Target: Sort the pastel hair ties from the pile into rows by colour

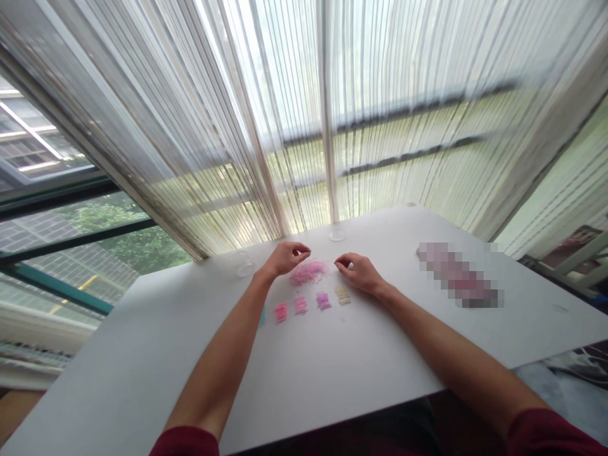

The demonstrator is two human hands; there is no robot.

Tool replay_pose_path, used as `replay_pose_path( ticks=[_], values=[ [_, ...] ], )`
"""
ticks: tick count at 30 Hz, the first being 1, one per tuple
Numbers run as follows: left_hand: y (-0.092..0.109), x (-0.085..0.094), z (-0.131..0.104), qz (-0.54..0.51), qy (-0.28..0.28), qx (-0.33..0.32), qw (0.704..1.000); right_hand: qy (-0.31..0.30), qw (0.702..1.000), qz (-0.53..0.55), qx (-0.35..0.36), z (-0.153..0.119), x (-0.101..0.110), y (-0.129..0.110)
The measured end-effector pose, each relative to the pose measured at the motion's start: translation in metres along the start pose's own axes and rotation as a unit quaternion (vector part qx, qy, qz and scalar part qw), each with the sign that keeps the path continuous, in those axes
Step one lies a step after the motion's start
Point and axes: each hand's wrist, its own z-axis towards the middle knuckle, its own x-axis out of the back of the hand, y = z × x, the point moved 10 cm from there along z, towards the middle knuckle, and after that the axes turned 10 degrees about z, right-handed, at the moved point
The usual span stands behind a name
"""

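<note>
My left hand hovers at the left edge of a loose pile of small, thin pink pieces, thumb and fingertips pinched together. On the pile's right side my right hand is pinched too, its fingertips pointing toward the pile. Whatever is between the fingertips is too small to make out. Nearer to me lies a row of small sorted bundles: teal, partly hidden by my left forearm, coral red, pink, purple and pale yellow, below my right hand.
Everything lies on a white table. Clear containers stand left of my left hand, and a clear round dish is near the back edge. A blurred-out pinkish long object lies right. Sheer curtains hang behind.
</note>
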Motion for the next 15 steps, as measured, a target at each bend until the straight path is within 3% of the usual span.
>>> replay_pose_path(
  ticks=[4,9,15],
  values=[
    [0.006,0.000,-0.016,-0.058,0.031,0.006,0.998,0.012,0.999,0.032,0.042,-0.003,0.000,-0.024],
    [0.013,-0.011,-0.042,-0.207,0.054,0.051,0.975,-0.024,0.993,0.096,0.063,-0.012,-0.014,-0.053],
    [0.016,-0.029,-0.050,-0.319,0.055,0.097,0.941,-0.020,0.989,0.141,0.032,-0.014,-0.020,-0.055]
  ],
)
